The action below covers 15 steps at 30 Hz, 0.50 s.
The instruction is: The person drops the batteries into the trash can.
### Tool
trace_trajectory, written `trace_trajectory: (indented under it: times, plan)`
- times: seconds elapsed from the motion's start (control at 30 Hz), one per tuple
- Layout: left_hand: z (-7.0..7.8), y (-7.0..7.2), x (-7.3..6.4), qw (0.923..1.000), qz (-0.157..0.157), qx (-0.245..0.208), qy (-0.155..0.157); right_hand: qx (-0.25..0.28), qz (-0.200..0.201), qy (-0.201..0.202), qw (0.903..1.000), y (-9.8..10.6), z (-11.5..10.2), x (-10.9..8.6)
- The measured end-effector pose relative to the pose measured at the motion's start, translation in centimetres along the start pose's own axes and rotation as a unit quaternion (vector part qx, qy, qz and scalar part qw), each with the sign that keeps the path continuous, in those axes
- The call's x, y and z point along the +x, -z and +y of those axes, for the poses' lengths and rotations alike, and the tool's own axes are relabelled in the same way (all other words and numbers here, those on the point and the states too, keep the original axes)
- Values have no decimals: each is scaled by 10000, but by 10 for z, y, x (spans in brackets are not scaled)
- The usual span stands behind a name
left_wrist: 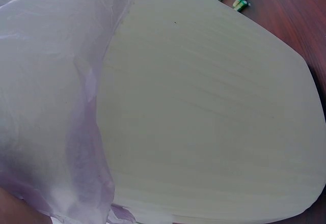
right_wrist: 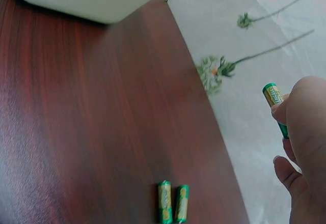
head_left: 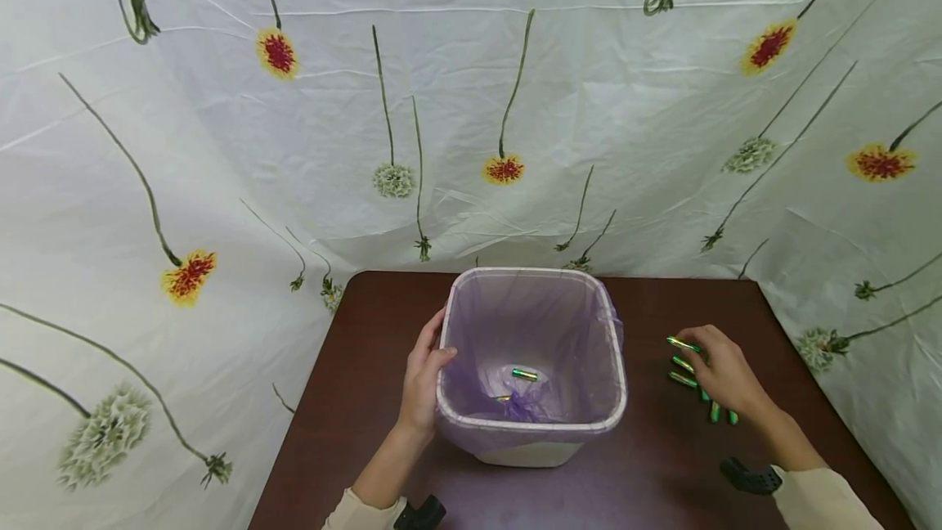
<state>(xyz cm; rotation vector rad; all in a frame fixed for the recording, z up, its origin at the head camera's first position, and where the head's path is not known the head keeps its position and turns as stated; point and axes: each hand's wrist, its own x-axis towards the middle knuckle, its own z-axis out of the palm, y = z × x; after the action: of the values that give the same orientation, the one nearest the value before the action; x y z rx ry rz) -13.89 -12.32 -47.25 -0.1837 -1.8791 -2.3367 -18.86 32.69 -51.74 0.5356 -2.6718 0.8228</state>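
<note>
A pale bin (head_left: 528, 455) lined with a thin purple plastic bag (head_left: 545, 309) stands on the table. My left hand (head_left: 424, 379) grips its left rim, thumb over the edge; in the left wrist view only a bit of skin (left_wrist: 20, 210) shows beside the bag. Inside the bin lie a green and gold battery (head_left: 525, 375) and a partly hidden second one (head_left: 503, 398). Right of the bin, my right hand (head_left: 724, 370) pinches a battery (right_wrist: 273, 94) between thumb and fingers. Several more batteries (head_left: 683, 379) lie under and beside that hand, some partly covered by it.
The dark reddish-brown table (head_left: 353, 399) ends behind the bin and to the right of the batteries. A white cloth with printed flowers (head_left: 456, 105) hangs around its back and sides. Both wrists carry black straps (head_left: 751, 477).
</note>
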Motion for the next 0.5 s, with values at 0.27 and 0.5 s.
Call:
trace_trajectory:
  times: [0.27,0.5]
  plan:
    - [-2,0,0,10000,-16,9,-15,72,-68,158,9998,5,-14,11]
    - [-1,1,0,10000,8,13,13,65,-163,249,9995,10,-20,18]
